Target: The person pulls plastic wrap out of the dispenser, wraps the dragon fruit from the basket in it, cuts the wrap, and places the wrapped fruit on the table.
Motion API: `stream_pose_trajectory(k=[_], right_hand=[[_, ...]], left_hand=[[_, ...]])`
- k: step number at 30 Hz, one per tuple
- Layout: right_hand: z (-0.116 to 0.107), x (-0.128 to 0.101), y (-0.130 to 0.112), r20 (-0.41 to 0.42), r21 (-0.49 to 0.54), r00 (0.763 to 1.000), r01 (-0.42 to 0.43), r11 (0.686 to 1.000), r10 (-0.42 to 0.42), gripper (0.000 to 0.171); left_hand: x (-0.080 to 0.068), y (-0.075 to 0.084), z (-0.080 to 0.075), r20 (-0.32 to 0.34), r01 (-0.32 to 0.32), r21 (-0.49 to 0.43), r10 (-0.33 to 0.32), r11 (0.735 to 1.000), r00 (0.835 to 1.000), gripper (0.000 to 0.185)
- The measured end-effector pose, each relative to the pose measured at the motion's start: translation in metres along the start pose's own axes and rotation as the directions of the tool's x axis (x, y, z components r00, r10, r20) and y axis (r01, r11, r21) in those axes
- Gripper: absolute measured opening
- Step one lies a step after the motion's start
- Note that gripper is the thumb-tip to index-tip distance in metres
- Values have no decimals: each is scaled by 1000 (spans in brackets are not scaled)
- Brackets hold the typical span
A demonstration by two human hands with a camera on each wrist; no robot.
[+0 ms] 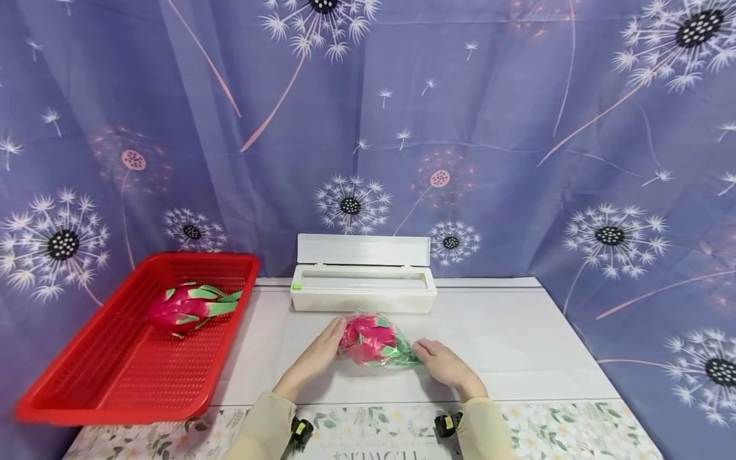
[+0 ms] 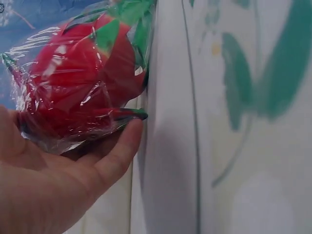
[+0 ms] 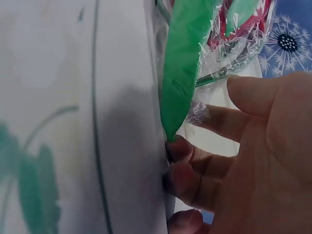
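Note:
A pink dragon fruit (image 1: pixel 370 337) with green leaves, wrapped in clear cling film, lies on the white table (image 1: pixel 517 332) in front of me. My left hand (image 1: pixel 332 335) rests with straight fingers against its left side; in the left wrist view the palm (image 2: pixel 73 180) cups the wrapped fruit (image 2: pixel 78 87). My right hand (image 1: pixel 427 350) sits at the leafy right end. In the right wrist view its fingertips (image 3: pixel 183 148) press on the table beside a green leaf (image 3: pixel 185 63) and loose film.
A white cling film dispenser (image 1: pixel 362 287) stands with its lid up just behind the fruit. A red mesh basket (image 1: pixel 115 377) at the left holds a second dragon fruit (image 1: pixel 186 308). A floral cloth (image 1: pixel 552 434) covers the near table edge.

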State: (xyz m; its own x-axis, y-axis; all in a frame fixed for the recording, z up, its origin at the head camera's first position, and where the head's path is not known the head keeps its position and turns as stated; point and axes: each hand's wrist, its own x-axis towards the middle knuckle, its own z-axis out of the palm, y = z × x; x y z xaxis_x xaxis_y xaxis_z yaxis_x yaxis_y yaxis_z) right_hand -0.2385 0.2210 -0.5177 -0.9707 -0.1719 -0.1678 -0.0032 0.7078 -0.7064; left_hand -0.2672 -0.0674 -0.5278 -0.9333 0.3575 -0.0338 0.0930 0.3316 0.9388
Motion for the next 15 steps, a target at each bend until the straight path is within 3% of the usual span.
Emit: stream_pose_trajectory(k=[3, 8, 11, 15], right_hand=[[-2, 0, 2, 40, 51, 999, 6, 999, -8, 40], [-7, 1, 9, 81, 250, 995, 29, 968, -50, 39], [-7, 1, 14, 29, 359, 998, 42, 932, -56, 37], [0, 4, 16, -69, 502, 997, 55, 863, -23, 29]], left_hand=[[3, -2, 1, -2, 10, -5, -10, 1000, 1000, 63], [9, -4, 0, -51, 41, -8, -41, 999, 998, 71], [10, -4, -1, -63, 51, -18, -52, 999, 997, 77], [10, -6, -4, -77, 78, -111, -87, 991, 993, 75]])
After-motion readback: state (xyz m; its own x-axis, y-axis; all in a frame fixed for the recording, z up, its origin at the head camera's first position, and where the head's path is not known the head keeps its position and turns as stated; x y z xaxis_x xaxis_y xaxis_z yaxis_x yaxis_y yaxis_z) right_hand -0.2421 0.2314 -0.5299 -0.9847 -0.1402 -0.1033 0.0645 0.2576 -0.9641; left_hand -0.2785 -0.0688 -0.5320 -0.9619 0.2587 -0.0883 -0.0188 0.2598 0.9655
